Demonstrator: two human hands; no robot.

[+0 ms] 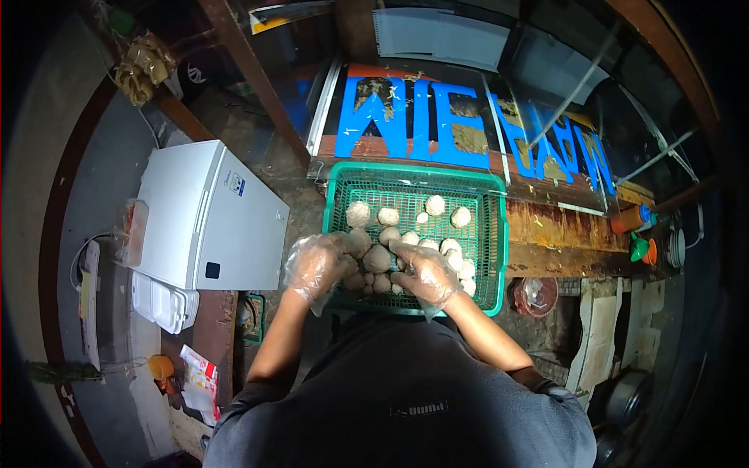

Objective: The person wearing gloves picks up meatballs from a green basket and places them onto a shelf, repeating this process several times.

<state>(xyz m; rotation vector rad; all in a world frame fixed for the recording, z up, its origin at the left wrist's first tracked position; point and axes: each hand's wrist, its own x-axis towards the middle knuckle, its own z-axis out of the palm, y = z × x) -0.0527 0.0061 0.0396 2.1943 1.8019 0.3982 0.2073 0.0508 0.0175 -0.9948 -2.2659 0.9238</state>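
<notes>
A green plastic basket [499,257] sits in front of me, with many pale, lumpy meatballs [376,259] of mixed sizes on its mesh bottom. Both of my hands wear clear, loose plastic gloves. At the basket's left side, my left hand [320,265] has its fingers curled against a meatball [359,243]; part of the fingertips is hidden. My right hand [427,269] reaches in from the right among the nearer meatballs, thumb and fingers apart. Farther back in the basket, a few meatballs [434,205] lie apart from the cluster.
A white chest freezer [242,218] stands at left, with white foam boxes [164,303] beside it. Beyond the basket is a glass case with blue lettering [374,117]. To the right are a wooden ledge [562,230], a reddish bowl [535,296] and metal pots [628,396].
</notes>
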